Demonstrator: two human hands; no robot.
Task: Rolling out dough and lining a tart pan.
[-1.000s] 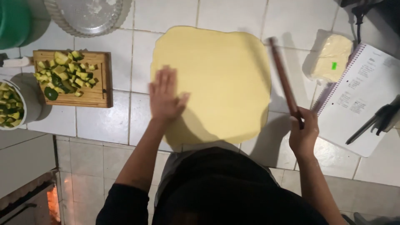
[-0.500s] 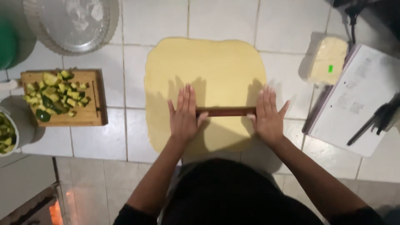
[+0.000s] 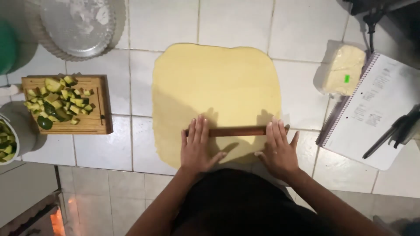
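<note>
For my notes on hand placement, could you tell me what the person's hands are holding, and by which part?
Nothing is gripped: the left hand and right hand rest flat, fingers straight, on the two ends of a thin brown wooden rolling pin lying across the flat yellow dough sheet.

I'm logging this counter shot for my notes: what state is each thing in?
Pale yellow dough sheet: rolled flat on the tiled counter.
Thin brown wooden rolling pin: lying across the dough's near part.
Left hand: flat, fingers on the pin.
Right hand: flat, fingers on the pin.
Green courgette pieces: chopped, on the wooden cutting board.
Spiral notebook: open.
</note>
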